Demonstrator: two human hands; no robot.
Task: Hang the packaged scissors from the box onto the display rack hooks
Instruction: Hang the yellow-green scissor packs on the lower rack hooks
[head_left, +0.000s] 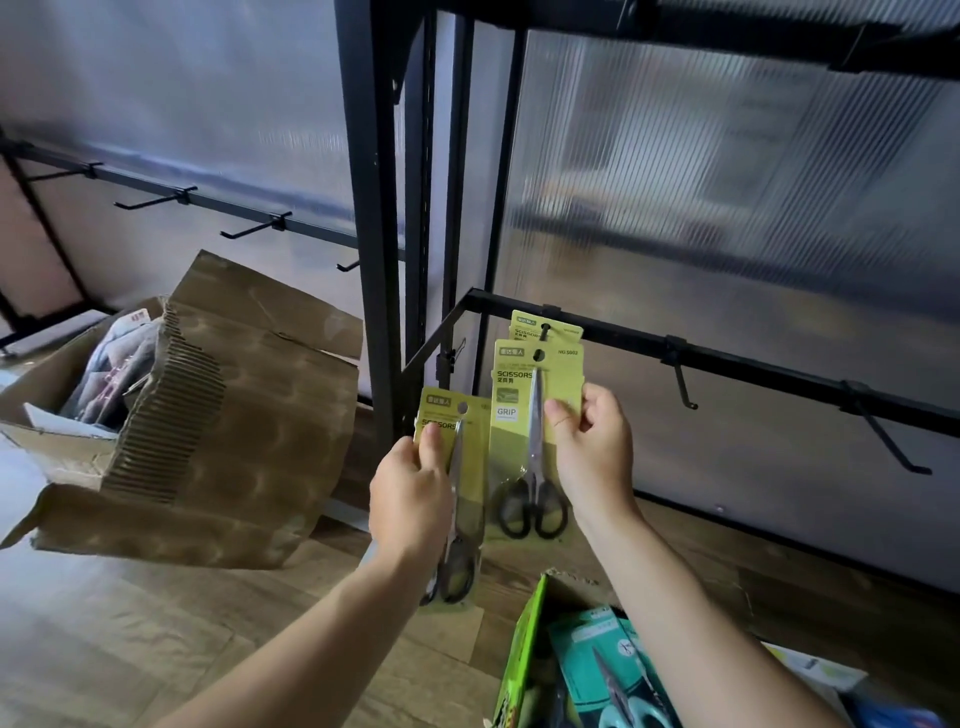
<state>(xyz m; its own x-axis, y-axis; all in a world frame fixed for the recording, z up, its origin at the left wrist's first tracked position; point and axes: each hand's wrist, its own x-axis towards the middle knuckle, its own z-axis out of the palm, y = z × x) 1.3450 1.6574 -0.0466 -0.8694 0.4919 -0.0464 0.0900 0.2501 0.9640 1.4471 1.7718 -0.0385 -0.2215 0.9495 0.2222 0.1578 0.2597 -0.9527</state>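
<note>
1. Yellow-green card pack of black-handled steel scissors (537, 415): your right hand (592, 447) pinches its right edge, thumb on the front and fingers behind. The long axis is upright, with blades pointing up toward the hang hole and handle loops down.
2. Second yellow-green scissors pack (470, 447): your left hand (410, 493) pinches its upper left corner, thumb on the front. It points the same way but is slightly tilted, and sits just left of and lower than the first. Your hands are apart, each gripping its own pack.
3. Black wire hook (544, 332) on the black metal rail (753, 366): just above your right hand, already carrying one matching hung pack (522, 327). The right-hand pack's hole sits just below the hook tip and looks unthreaded.
4. Handling: lift the right-hand pack a little, keep the card flat and upright, align hole with tip, then slide it back along the peg. Hold the left pack clear meanwhile.
5. Green cardboard box (519, 660): below your right forearm, with teal packs inside.
</note>
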